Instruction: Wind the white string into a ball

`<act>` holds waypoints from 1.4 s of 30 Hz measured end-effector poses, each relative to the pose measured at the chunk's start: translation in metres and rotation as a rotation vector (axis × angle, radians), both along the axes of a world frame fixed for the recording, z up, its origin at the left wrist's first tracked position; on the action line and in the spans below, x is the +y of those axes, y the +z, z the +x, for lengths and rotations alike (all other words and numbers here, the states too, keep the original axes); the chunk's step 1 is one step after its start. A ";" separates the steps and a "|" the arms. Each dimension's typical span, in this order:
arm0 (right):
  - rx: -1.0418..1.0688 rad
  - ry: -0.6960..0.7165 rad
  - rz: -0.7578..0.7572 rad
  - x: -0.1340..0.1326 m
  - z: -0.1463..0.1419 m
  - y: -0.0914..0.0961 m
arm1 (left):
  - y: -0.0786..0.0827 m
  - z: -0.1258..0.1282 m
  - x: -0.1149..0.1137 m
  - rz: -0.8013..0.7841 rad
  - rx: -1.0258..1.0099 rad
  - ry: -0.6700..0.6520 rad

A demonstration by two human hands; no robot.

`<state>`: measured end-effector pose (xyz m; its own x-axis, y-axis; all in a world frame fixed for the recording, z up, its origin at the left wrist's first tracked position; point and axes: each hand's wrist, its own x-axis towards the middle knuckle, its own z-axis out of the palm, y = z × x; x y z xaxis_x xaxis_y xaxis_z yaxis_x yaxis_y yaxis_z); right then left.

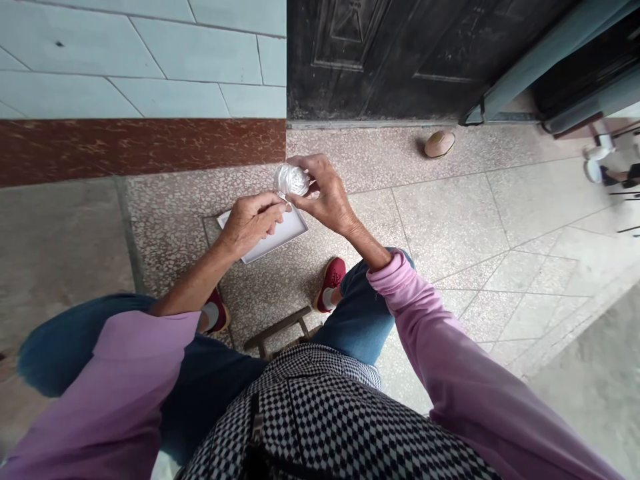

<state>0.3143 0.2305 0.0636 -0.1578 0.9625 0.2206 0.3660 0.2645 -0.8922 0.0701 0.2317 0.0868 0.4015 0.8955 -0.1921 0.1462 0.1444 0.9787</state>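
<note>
My right hand (327, 193) is closed round a small shiny white ball (291, 179), which looks like wound thread or crumpled film, and holds it up in front of me. My left hand (250, 222) sits just below and to the left, its fingers pinched together near the ball's underside; what they pinch is too fine to make out. Beneath both hands a flat white rectangular tray (280, 235) lies on the speckled floor.
I am seated with knees apart, red shoes (331, 280) on the terrazzo floor (450, 227) and a low wooden stool (280, 330) under me. A dark door (390, 53) stands ahead, with a small round brown object (440, 144) at its foot. A tiled wall is at left.
</note>
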 end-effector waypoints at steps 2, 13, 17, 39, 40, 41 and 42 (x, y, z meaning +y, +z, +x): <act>-0.094 0.036 0.034 -0.001 0.003 0.002 | 0.001 -0.006 0.003 0.028 0.045 -0.028; -0.315 0.237 -0.132 -0.002 -0.005 0.012 | 0.002 -0.024 0.015 0.116 0.085 0.023; -0.349 0.227 -0.234 -0.004 -0.007 0.025 | -0.003 -0.023 0.017 0.028 0.103 0.018; 0.515 0.318 -0.447 -0.034 0.026 0.007 | -0.026 0.024 0.019 -0.349 -0.451 0.018; 0.550 0.321 -0.441 -0.035 0.025 0.010 | -0.028 0.026 0.018 -0.349 -0.477 0.028; 0.578 0.314 -0.440 -0.035 0.023 0.013 | -0.030 0.029 0.017 -0.352 -0.501 0.027; 0.606 0.293 -0.443 -0.036 0.022 0.017 | -0.032 0.031 0.015 -0.357 -0.526 0.018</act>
